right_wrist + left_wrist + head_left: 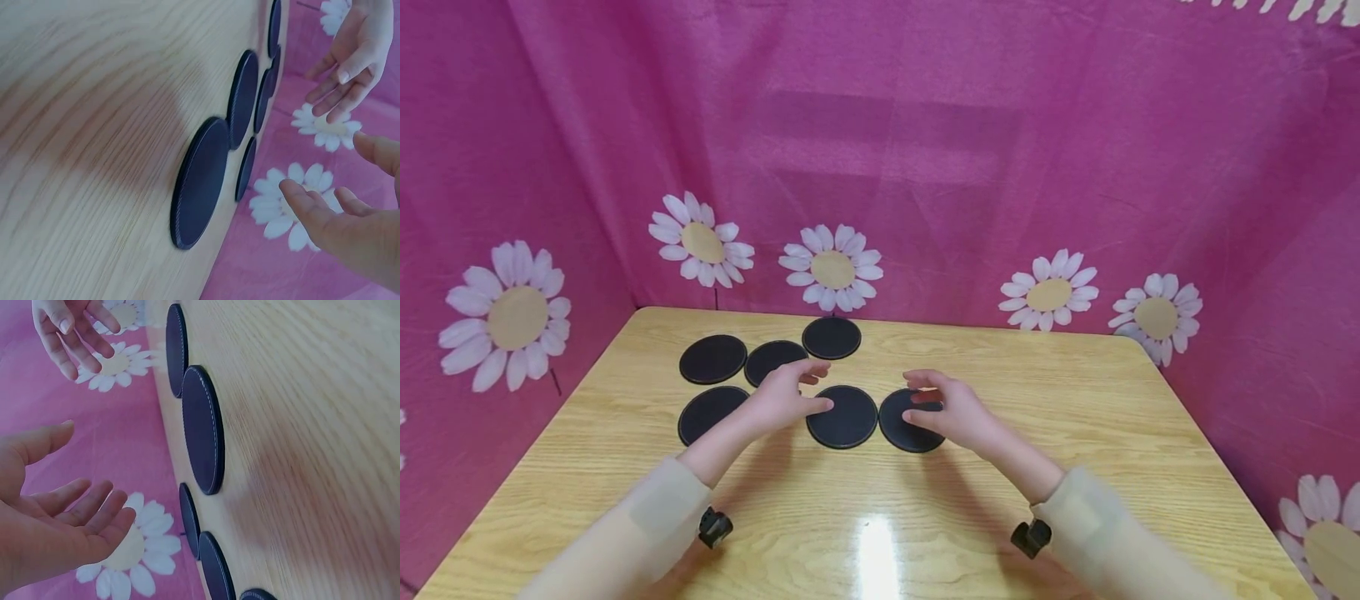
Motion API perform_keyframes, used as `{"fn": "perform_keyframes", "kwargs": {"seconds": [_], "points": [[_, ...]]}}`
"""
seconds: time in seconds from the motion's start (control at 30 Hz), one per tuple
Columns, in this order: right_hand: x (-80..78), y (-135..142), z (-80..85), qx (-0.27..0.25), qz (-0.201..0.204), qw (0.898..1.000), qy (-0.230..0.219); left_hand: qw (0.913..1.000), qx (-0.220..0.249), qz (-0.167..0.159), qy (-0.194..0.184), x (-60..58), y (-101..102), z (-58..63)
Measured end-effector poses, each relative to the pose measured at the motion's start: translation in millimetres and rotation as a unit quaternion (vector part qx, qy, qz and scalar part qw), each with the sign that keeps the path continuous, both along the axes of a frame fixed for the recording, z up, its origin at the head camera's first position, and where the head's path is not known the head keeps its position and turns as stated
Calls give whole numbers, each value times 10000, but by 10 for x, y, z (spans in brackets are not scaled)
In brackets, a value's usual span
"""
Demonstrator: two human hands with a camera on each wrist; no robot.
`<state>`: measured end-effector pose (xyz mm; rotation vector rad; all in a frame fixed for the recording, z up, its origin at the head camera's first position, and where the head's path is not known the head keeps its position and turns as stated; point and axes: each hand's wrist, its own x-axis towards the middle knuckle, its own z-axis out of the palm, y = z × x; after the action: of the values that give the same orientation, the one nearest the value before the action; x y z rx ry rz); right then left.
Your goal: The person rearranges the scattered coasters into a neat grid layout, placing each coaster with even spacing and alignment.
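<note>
Several round black coasters with stitched rims lie flat on the wooden table. My left hand (784, 397) is raised above them, fingers loosely bent and holding nothing. It overlaps a middle coaster (844, 423) and partly covers a rear coaster (769, 358) in the head view. Opposite it, my right hand (958, 410) hovers over the rightmost coaster (901, 433), thumb and fingers apart. Those two nearer coasters lie edge to edge. Both wrist views show a gap between the hands and the tabletop, as with the right wrist view's near coaster (201, 187).
More coasters lie to the left: a far left one (712, 359), a back one (832, 337) and a front left one (709, 410). The wooden table (1037, 517) meets a pink daisy-print cloth (910, 233) at the back and sides. Both sleeves carry a small black wrist device (715, 528).
</note>
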<state>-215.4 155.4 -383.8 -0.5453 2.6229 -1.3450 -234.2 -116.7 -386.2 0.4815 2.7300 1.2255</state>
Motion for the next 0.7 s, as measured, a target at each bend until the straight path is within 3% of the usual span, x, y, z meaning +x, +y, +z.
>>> {"fn": "perform_keyframes", "kwargs": {"seconds": [0.27, 0.43, 0.7], "points": [[44, -272, -5, -509, 215, 9981, 279, 9986, 334, 338, 226, 94, -234, 42], [78, -446, -8, -643, 224, 9976, 161, 9960, 369, 628, 512, 178, -381, 33], [123, -673, -43, -723, 321, 9968, -107, 9868, 726, 1141, 895, 294, -657, -77]]}}
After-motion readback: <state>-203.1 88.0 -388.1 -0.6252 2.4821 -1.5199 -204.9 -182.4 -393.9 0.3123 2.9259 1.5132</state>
